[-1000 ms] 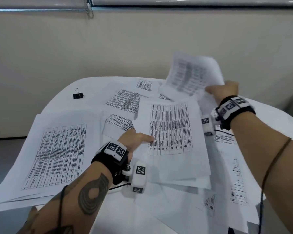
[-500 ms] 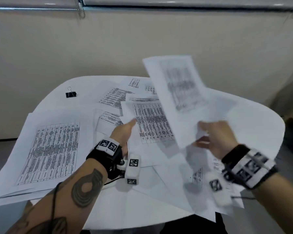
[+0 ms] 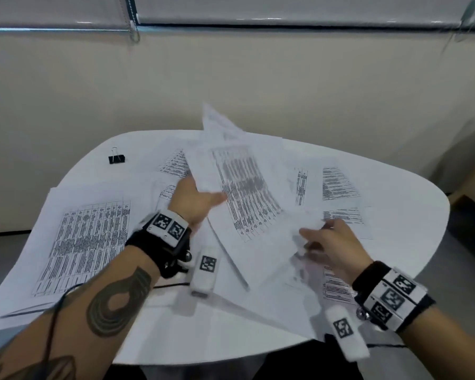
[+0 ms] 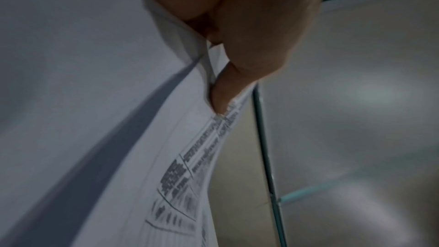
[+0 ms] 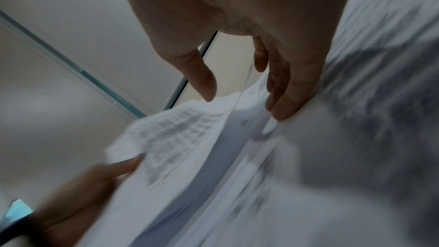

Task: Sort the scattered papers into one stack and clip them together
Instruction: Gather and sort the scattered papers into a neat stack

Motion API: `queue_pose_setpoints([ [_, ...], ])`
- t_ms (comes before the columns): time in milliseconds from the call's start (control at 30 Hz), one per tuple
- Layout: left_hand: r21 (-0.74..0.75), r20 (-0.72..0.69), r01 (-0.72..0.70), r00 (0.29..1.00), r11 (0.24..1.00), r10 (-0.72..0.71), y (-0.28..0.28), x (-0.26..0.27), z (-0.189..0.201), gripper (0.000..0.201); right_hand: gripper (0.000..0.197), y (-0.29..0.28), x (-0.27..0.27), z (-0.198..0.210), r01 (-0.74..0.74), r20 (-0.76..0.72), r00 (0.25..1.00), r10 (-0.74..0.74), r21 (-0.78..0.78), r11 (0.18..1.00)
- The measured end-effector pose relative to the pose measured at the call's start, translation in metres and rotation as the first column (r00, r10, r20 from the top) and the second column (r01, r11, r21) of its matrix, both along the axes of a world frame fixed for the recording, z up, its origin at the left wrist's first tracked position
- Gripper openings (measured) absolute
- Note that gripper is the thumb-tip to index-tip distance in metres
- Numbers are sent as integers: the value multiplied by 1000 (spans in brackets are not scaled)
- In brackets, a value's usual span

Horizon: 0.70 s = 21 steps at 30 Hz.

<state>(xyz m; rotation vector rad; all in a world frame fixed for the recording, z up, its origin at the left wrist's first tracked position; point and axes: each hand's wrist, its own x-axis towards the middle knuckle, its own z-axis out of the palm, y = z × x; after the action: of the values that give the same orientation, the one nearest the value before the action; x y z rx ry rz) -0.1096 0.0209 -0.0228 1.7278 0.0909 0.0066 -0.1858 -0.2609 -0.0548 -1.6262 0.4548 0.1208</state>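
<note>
White table (image 3: 395, 187), strewn papers (image 3: 88, 242), beige wall (image 3: 258, 78)

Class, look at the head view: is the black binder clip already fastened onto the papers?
No, the binder clip sits alone on the bare white table, apart from the sheets.

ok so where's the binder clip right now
In the head view the binder clip sits alone at the table's far left, beyond the scattered papers, and neither hand touches it.
</note>
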Motion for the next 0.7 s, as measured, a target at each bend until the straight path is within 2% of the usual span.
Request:
queue_pose_setpoints([
  [100,163,181,129,971,978,-159,7,-15,60,32,89,-23,10,19,60,102,993,-50,-95,994],
  [167,220,263,183,935,958,-239,11,-23,96,12,124,-32,21,33,36,229,973,-18,-75,997],
  [200,240,312,171,918,956,-243,13,-23,110,17,126,-31,25,44,24,287,958,-10,-46,999],
  [233,264,355,146,904,954,-236,13,-24,126,27,108,-26,29,57,-10,337,941,6,9,1000],
  [300,275,432,109,873,955,-225,12,-20,149,22,29,-21,38,88,-111,441,896,57,96,989],
  [333,280,462,95,859,955,-221,13,-16,155,16,23,-18,42,102,-136,492,867,75,89,987],
  [367,273,496,62,846,960,-196,13,-14,161,16,27,-18,49,115,-142,523,848,85,70,987],
  [467,205,612,-59,787,977,-81,14,-4,168,31,37,-11,62,146,-106,625,779,51,51,993],
  [533,143,662,-156,749,977,23,14,0,169,33,18,-6,70,159,-74,670,742,24,46,996],
  [567,96,674,-203,733,974,86,15,3,167,32,14,-2,71,167,-57,685,728,-20,89,994],
  [633,-1,668,-229,724,973,171,14,5,162,27,29,6,68,176,-75,693,709,-130,258,963],
  [700,-71,637,-249,734,966,236,13,9,150,28,57,15,64,174,-108,686,714,-137,301,947],
])
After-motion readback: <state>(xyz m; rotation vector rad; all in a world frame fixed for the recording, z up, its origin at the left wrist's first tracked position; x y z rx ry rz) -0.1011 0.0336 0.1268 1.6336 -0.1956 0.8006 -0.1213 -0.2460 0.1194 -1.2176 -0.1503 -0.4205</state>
